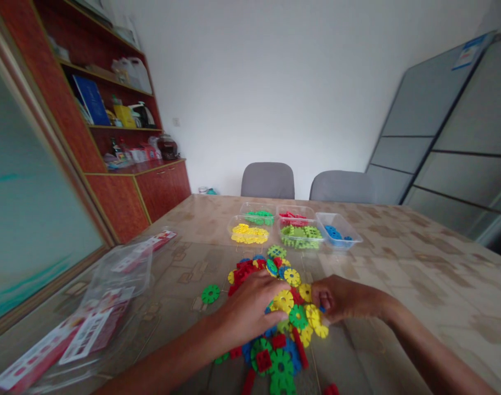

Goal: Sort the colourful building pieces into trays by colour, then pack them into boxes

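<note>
A mixed pile of plastic snap-together pieces lies in front of me, with notched yellow discs [292, 276], green discs [298, 316], blue pieces and red pieces [263, 360]. My left hand [258, 299] reaches over the pile's left side. Its thumb and forefinger are apart, with a yellow disc [283, 301] showing in the gap. At the right edge of the heap is my right hand [335, 296], its fingers curled in beside several yellow discs [313, 316]. A bit of blue shows by its fingertips; what it grips is mostly hidden.
Behind the pile stand clear tubs of sorted pieces: yellow [250, 235], green [260, 218], red [293, 219], light green [302, 237] and blue [335, 233]. A loose green disc [210, 294] lies left. Clear packaging with printed cards [97, 323] covers the left edge. Two grey chairs [268, 180] stand beyond.
</note>
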### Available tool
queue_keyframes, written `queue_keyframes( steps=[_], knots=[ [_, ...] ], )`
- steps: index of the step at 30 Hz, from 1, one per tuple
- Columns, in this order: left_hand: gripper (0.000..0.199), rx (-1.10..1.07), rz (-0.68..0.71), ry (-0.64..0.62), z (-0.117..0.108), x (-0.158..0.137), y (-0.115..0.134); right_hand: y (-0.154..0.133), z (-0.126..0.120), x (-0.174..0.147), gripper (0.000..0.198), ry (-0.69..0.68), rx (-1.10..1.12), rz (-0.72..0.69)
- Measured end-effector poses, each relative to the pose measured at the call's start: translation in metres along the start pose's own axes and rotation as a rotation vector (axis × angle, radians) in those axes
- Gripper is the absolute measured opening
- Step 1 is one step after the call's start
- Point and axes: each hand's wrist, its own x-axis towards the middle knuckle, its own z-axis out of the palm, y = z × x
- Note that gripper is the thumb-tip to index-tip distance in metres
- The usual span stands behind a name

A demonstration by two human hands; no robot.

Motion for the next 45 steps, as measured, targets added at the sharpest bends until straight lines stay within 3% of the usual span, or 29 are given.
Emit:
queue_keyframes(
  steps=[6, 14, 17, 22, 27, 31, 35, 40, 45],
  knots=[
    [0.044, -0.046, -0.023, -0.028, 0.011, 0.004, 0.009, -0.001, -0.001, 0.005, 0.014, -0.01, 0.117, -0.079],
    [0.041, -0.004, 0.055, -0.072, 0.033, 0.025, 0.025, 0.027, -0.015, 0.009, 0.017, 0.228, 0.06, -0.108],
    [0.038, 0.046, 0.075, -0.119, 0.04, 0.033, 0.029, 0.029, -0.012, 0.012, 0.024, 0.215, 0.032, -0.125],
    [0.057, 0.074, 0.077, -0.116, 0.05, 0.038, 0.03, 0.029, -0.005, 0.017, 0.026, 0.224, 0.012, -0.144],
    [0.047, 0.071, 0.111, -0.114, 0.052, 0.035, 0.03, 0.029, -0.001, 0.021, 0.022, 0.259, 0.038, -0.151],
    [0.045, -0.035, 0.076, -0.072, 0.048, 0.031, 0.026, 0.029, -0.001, 0.022, 0.018, 0.253, 0.111, -0.152],
    [0.043, -0.152, -0.034, 0.012, 0.03, 0.034, 0.012, 0.031, -0.002, 0.023, 0.026, 0.234, 0.208, -0.132],
    [0.038, -0.076, -0.112, 0.166, 0.001, 0.043, -0.018, 0.032, -0.003, 0.026, 0.034, 0.245, 0.284, -0.097],
    [0.038, -0.049, -0.129, 0.173, 0.001, 0.044, -0.03, 0.032, -0.004, 0.028, 0.033, 0.297, 0.276, -0.146]
  ],
)
